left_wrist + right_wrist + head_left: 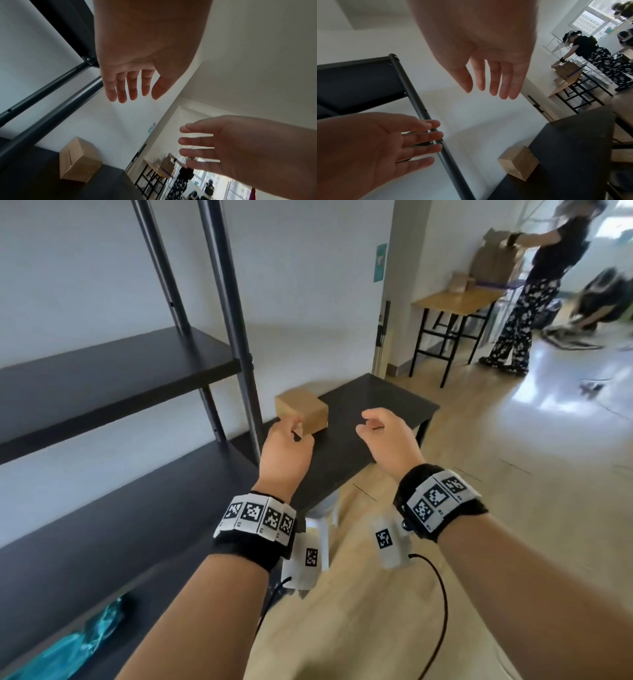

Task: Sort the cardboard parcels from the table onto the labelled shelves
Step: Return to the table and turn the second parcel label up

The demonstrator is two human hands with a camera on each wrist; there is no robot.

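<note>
While both hands hover in the air above the low black table (373, 402), one cardboard parcel (301, 414) sits on the table's far left end, close to the wall and just beside the upright post of the black shelving unit (113, 378). Left hand (286, 450) is empty, fingers straight and slightly spread in the left wrist view (130, 70), held short of the parcel's near corner; from the head view it overlaps the box edge but the wrist views show clear air between them, no contact. Right hand (388, 440) is also empty, fingers extended and relaxed (489, 65), palm turned toward the left hand, above the table's middle and apart from the parcel. Parcel is a plain brown closed box, upright, seam visible on its top face in the left wrist view (77, 161); contents not visible. Shelving boards seen from the head view are dark, and a crumpled teal plastic bag (85, 638) lies at the lowest visible level at bottom left. Background right: a wooden-top table (455, 301) with more cardboard boxes (493, 261) stacked on it, and another person (534, 289) in patterned trousers reaching onto that stack. Floor (513, 474) is light wood, glossy.
</note>
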